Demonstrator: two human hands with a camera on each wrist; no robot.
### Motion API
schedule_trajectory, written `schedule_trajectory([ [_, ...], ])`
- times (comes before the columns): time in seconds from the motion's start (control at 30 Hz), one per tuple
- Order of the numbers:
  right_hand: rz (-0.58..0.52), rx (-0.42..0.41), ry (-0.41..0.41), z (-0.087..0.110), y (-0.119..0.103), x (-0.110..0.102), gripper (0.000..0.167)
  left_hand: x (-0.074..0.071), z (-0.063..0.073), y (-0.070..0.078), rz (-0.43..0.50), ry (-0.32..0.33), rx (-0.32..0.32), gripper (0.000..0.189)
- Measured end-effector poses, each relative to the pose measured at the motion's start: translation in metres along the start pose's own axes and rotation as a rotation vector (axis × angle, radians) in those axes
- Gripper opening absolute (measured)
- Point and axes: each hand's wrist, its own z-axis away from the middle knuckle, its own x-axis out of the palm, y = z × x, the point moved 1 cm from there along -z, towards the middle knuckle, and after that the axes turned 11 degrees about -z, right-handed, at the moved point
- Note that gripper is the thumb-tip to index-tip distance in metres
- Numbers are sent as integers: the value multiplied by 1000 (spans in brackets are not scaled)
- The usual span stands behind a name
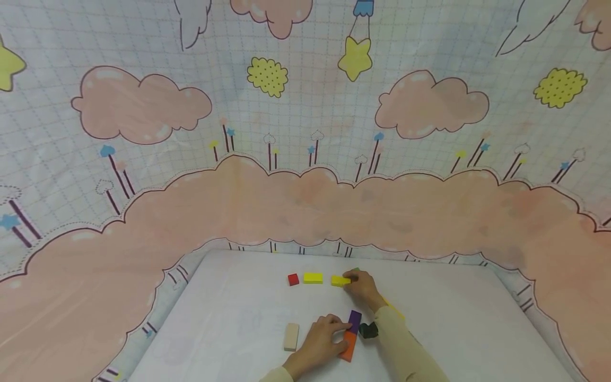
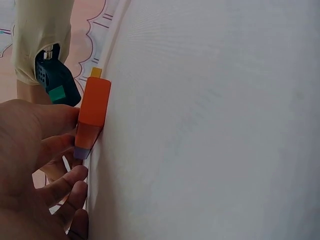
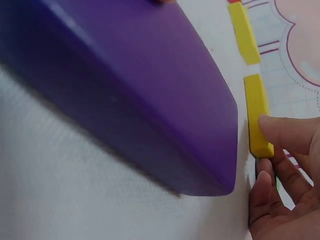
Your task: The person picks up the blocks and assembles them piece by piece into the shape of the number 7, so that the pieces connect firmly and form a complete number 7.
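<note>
My right hand (image 1: 361, 288) pinches a yellow block (image 3: 256, 110) near its end, thumb along its side. A green block (image 1: 356, 269) shows partly behind that hand. Lower on the table, an orange block (image 1: 349, 347) and a purple block (image 1: 355, 320) lie end to end in one line. My left hand (image 1: 322, 339) touches them from the left, its thumb at the orange block and its index finger reaching to the purple one. In the left wrist view the other fingers spread below the orange block (image 2: 95, 102). The purple block (image 3: 150, 95) looms large in the right wrist view.
Left of the right hand lie another yellow block (image 1: 313, 278) and a red block (image 1: 293, 279). A beige block (image 1: 291, 337) sits left of the left hand. Another yellow piece (image 1: 395, 309) shows behind the right forearm. A dark wrist camera (image 1: 368, 330) hangs by the right sleeve.
</note>
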Motion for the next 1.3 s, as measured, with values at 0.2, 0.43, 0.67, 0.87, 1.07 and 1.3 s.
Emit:
schedule_trajectory([
  [0.2,30,-66,-1,2,1,-3,31,-3,2,4,-21,12,12,39],
  [0.43,28,-76,6,1,6,-4,30,-3,3,5,-13,8,7,39],
  [0.67,18,-59,9,5,7,-6,29,-3,2,5,-5,7,3,40],
  [0.87,26,-50,-2,9,9,-7,29,-1,1,3,-6,6,1,40],
  [1.07,32,-116,5,15,11,-10,29,-1,1,3,-3,7,5,40],
  [1.3,16,-123,2,23,11,-14,29,-2,1,3,-6,16,12,39],
])
